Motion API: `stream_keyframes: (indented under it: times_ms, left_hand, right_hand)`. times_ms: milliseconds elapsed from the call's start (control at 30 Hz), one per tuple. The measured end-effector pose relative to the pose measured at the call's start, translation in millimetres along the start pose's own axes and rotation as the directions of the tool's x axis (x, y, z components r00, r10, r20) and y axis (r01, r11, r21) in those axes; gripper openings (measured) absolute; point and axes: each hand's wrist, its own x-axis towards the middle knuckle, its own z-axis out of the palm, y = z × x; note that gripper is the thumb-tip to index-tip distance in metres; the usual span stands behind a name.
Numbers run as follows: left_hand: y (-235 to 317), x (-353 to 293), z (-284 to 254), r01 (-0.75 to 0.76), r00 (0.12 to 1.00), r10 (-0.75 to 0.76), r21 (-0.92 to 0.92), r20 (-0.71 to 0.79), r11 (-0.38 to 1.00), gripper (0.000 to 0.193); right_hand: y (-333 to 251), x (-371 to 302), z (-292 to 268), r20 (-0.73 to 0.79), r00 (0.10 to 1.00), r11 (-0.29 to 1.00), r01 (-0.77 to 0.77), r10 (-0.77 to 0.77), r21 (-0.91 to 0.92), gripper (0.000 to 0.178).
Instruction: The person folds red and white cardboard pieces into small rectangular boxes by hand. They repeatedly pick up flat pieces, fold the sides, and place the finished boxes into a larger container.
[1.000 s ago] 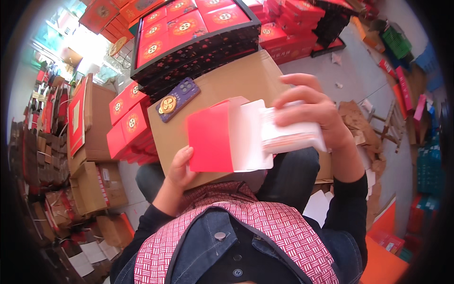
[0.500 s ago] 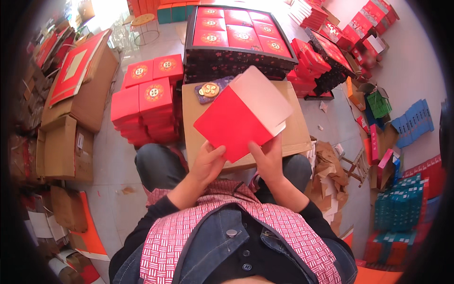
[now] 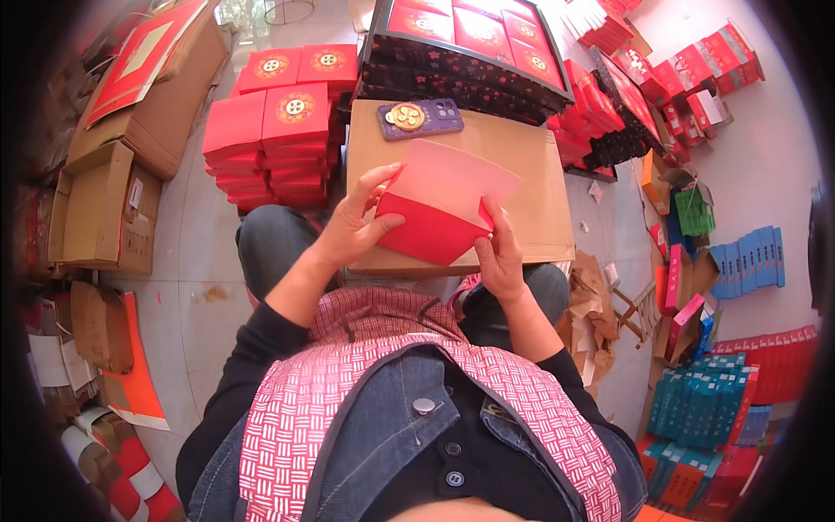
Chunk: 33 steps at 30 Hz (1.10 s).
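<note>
Between my hands is a red paper box (image 3: 432,230) with its pale-inside flap standing up at the far side. My left hand (image 3: 361,217) grips its left end, thumb on the red front and fingers behind. At the right end, my right hand (image 3: 500,248) pinches the corner with thumb and fingers. The box is held tilted above a brown cardboard carton (image 3: 531,174) in front of my knees. On the carton's far edge lies a purple phone (image 3: 439,117) with a round gold ornament (image 3: 405,116) on its back.
Stacks of red boxes with gold emblems (image 3: 296,113) stand left of the carton. Beyond it are stacked black floral trays (image 3: 470,83) filled with red boxes. Open cartons (image 3: 91,209) line the left; crumpled brown paper (image 3: 587,304) lies by my right knee. Teal packages (image 3: 700,396) sit further right.
The flat red sheet with its pale part has been turned and bent up into a box shape with a raised flap. My left hand has moved up to its left end. My view has shifted.
</note>
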Motion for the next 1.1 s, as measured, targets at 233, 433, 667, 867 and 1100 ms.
stream_keyframes:
  times_ms: [233, 433, 667, 867, 1100]
  left_hand:
    - [12, -3, 16, 0.255, 0.967, -0.255, 0.086, -0.01, 0.963, 0.031]
    - [4, -52, 47, 0.441, 0.886, -0.459, -0.191, -0.061, 0.877, 0.041]
    - [6, -43, 43, 0.481, 0.871, -0.491, -0.202, 0.003, 0.853, 0.03]
    - [13, -34, 43, 0.339, 0.94, -0.334, -0.078, 0.069, 0.938, 0.03]
    - [14, -33, 45, 0.32, 0.947, -0.318, -0.059, 0.045, 0.946, 0.026]
  right_hand:
    - [-12, -4, 2, -0.002, 0.96, 0.946, -0.277, 0.281, 0.167, 0.038]
    - [-11, -51, 20, -0.138, 0.922, 0.932, -0.361, 0.363, 0.039, 0.032]
    - [-5, -60, 5, -0.157, 0.908, 0.903, -0.341, 0.389, 0.262, 0.025]
    - [-4, -13, -29, 0.108, 0.848, 0.361, -0.332, 0.519, 0.872, 0.022]
    - [-19, 40, -30, 0.651, 0.602, 0.396, -0.797, 0.462, 0.456, 0.017]
